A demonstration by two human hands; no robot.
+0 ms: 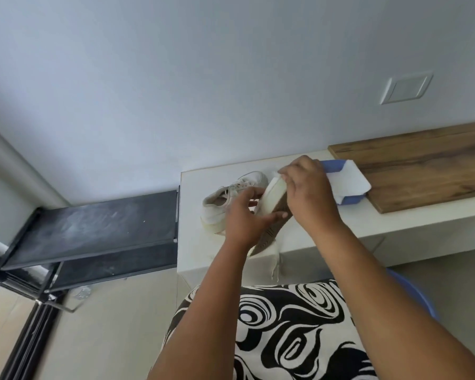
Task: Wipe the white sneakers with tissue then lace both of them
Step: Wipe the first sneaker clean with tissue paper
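Two white sneakers are on the white table point(192, 242). One sneaker point(225, 200) stands upright at the left, its laces in place. The other sneaker point(272, 200) is tipped on its side, its cream sole edge and brown tread facing me. My left hand point(247, 218) grips this tipped sneaker around its middle. My right hand point(307, 193) presses a white tissue point(279, 174) against the sole near the toe. A loose lace point(276, 263) hangs over the table's front edge.
A blue tissue box point(348, 185) with white tissue sticking out lies right behind my right hand. A wooden board point(422, 165) covers the table's right part. A black shoe rack point(93, 229) stands to the left. A blue stool point(420, 294) is under the table.
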